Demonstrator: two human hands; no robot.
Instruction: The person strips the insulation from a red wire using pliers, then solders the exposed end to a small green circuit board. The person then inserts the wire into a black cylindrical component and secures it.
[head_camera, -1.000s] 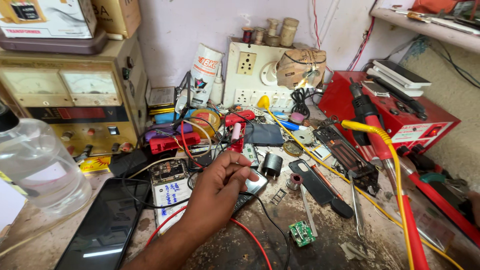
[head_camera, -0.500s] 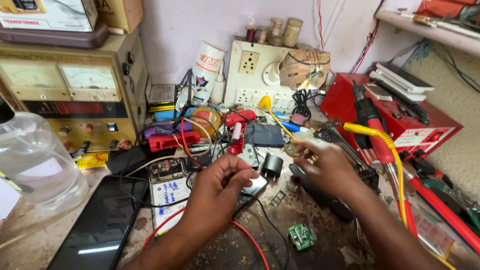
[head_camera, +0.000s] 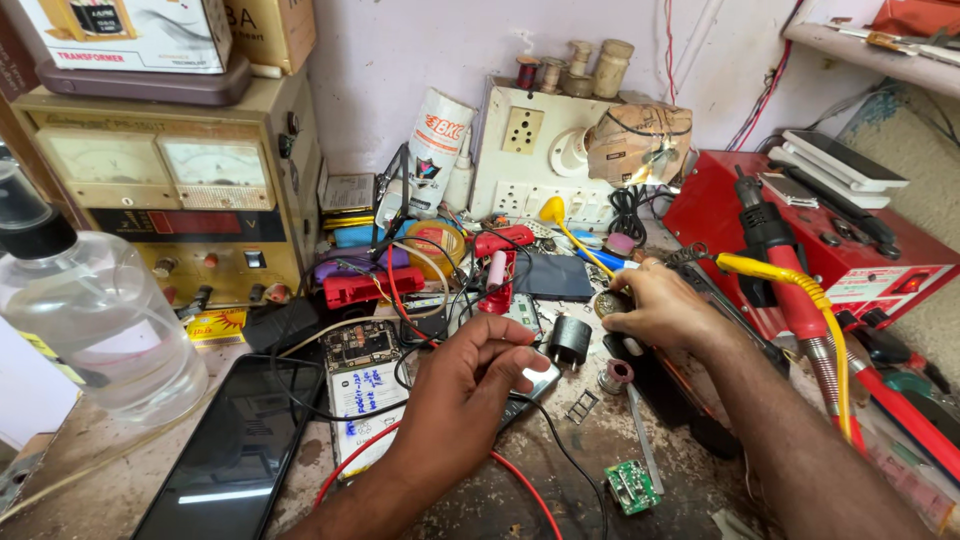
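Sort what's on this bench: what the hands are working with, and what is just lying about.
In hand: left hand on the small phone part; right hand at the round tin.
Lying about: clear bottle, black phone, green circuit board, red rework station.

light: bright, even, soft shadows | glare: streak on dark phone screen (head_camera: 235, 450) | edges: wide-angle bending | focus: sharp

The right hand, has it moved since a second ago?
Yes. The right hand has come in from the right edge, leftward toward the white socket board.
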